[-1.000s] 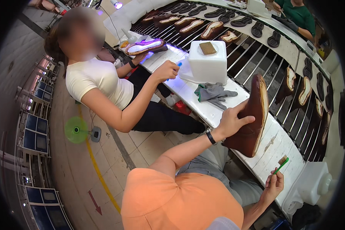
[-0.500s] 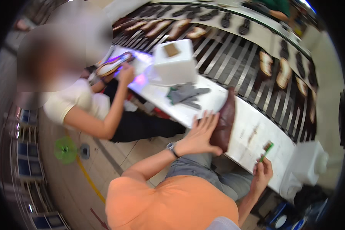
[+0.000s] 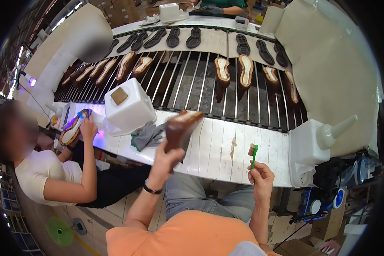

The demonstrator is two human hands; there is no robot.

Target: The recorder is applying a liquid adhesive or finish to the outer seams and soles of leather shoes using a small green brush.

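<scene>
Brown boot (image 3: 178,134), clamped in left hand (image 3: 162,165), leans up and rightward, well left of green brush (image 3: 254,156) pinched in right hand (image 3: 262,179).

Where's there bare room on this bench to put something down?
The white bench looks bare between the brown boot and green brush, with a narrower patch from brush to white spouted container. It's crowded left of the boot: gray glove, white box.

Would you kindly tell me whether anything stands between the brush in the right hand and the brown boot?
Nothing visible does: between the green brush in the right hand and the brown boot in the left hand, only the white bench top shows. The grey glove lies to the boot's left.
</scene>
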